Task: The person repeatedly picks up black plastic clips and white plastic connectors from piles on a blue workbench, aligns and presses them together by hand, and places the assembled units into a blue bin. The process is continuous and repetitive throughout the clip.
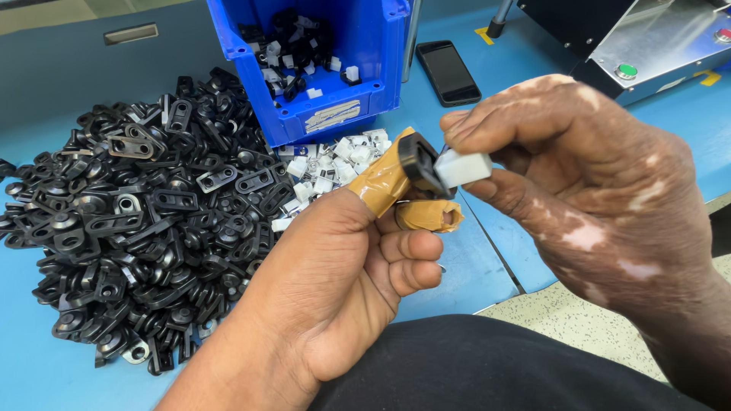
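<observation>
Head view: left hand [358,266] pinches black bracket [421,166]; right hand [586,175] grips white clip [463,168], touching the bracket's right side.

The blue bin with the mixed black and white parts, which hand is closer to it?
Left. The left hand sits just below the blue bin; the right hand is off to its right, farther away.

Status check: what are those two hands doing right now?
Left hand grips black clip in taped fingers. Right hand pinches white block against it. Nothing between them.
</observation>
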